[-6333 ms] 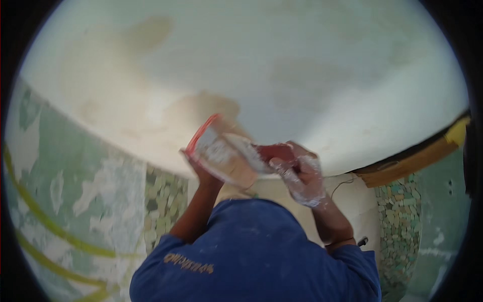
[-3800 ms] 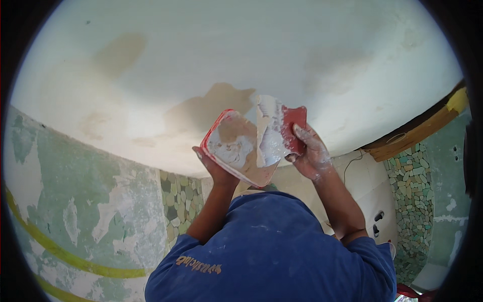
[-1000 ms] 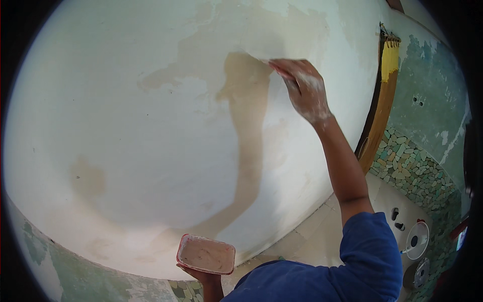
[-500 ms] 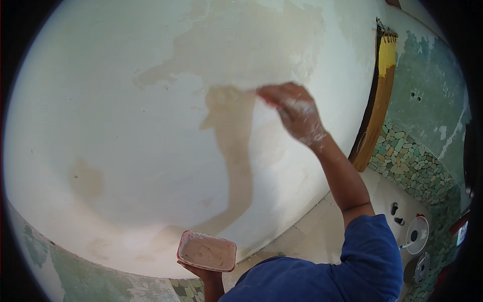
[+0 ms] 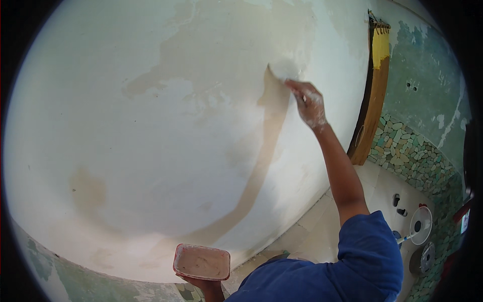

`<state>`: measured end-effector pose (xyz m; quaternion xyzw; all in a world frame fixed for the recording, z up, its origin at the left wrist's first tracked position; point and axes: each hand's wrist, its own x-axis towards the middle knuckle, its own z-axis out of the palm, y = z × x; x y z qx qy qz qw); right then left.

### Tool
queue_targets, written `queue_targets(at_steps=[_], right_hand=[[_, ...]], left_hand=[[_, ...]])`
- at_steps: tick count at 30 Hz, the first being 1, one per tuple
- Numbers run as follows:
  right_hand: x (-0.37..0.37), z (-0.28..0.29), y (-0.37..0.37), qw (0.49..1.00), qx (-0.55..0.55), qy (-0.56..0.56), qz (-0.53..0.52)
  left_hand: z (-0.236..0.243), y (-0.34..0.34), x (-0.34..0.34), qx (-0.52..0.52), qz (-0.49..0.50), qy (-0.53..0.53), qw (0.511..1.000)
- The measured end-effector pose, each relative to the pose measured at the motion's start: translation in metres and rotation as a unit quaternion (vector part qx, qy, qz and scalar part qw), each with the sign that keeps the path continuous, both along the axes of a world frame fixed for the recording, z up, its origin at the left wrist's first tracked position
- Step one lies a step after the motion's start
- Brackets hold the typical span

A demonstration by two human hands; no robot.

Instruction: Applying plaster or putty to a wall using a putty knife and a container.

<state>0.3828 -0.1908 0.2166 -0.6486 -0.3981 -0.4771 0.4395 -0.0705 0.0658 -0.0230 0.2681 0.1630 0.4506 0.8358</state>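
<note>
Head view: the red-rimmed tub (image 5: 202, 276) of pinkish putty (image 5: 203, 262) sits on my left hand (image 5: 205, 285), fingers holding its underside, low before the pale wall (image 5: 151, 176); farther up, my right hand (image 5: 308, 103) pinches a thin scraper (image 5: 283, 80), mostly hidden, wall contact unclear.

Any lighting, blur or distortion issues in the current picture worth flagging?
Head view: an arm-shaped shadow falls across the pale wall; head view: the right hand looks slightly soft, and what it grips blends into the wall; head view: fisheye distortion bows the wooden post, with black corners; head view: the red-rimmed tub in the left hand reads fairly sharp.
</note>
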Motion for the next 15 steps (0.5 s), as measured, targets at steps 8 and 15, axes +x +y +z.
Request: queue_targets(at_steps=[8,15], right_hand=[[-0.034,-0.009,-0.018,0.992,-0.113,-0.042,-0.022],[0.031,0.054,-0.011,0.988,0.019,-0.138,-0.067]], left_hand=[[0.001,0.005,0.011,-0.017,-0.048,-0.014,0.999],[0.000,0.001,0.018,-0.010,-0.059,-0.021,0.998]])
